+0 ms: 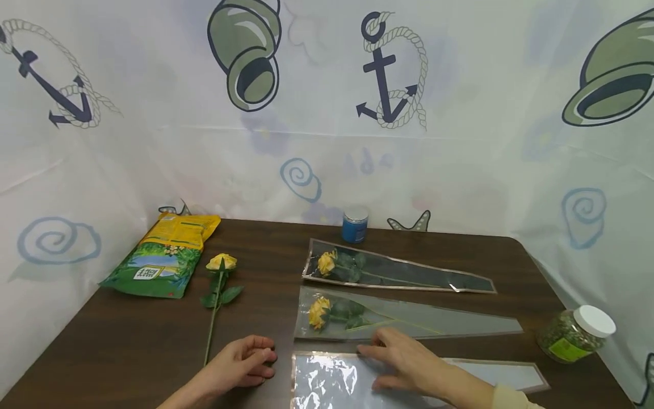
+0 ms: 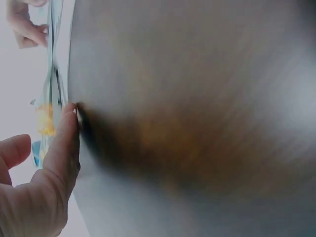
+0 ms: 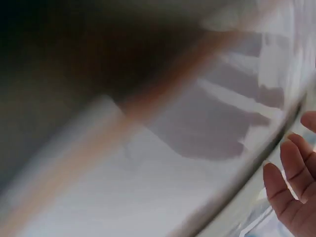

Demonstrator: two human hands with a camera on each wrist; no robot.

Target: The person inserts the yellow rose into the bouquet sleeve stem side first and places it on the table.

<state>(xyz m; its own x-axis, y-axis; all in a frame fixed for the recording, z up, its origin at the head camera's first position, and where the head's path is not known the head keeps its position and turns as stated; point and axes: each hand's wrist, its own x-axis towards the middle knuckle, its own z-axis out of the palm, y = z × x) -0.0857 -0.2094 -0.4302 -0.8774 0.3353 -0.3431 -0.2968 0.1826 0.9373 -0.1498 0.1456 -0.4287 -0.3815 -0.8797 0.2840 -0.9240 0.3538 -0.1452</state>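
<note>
In the head view, my right hand (image 1: pixel 406 360) is over the nearest long tapered flower sleeve (image 1: pixel 327 383), pale with a pinkish-gold border, its fingers loosely bent and nothing gripped. Whether the fingertips touch the sleeve I cannot tell. To the left of that sleeve is my left hand (image 1: pixel 240 362), fingers relaxed and holding nothing. A loose yellow rose (image 1: pixel 222 262) lies beyond it, its stem running down toward the wrist. Two more sleeves lie farther back, a greyish one (image 1: pixel 475 325) and a dark-looking bordered one (image 1: pixel 465 279), each with a yellow rose inside.
A yellow-and-green bag (image 1: pixel 163 255) lies at the table's back left. A blue jar with a pale lid (image 1: pixel 355 226) stands at the back edge. On the right, a white-lidded jar of green bits (image 1: pixel 572 336) leans or lies tilted. A printed cloth (image 1: pixel 327 142) surrounds the table.
</note>
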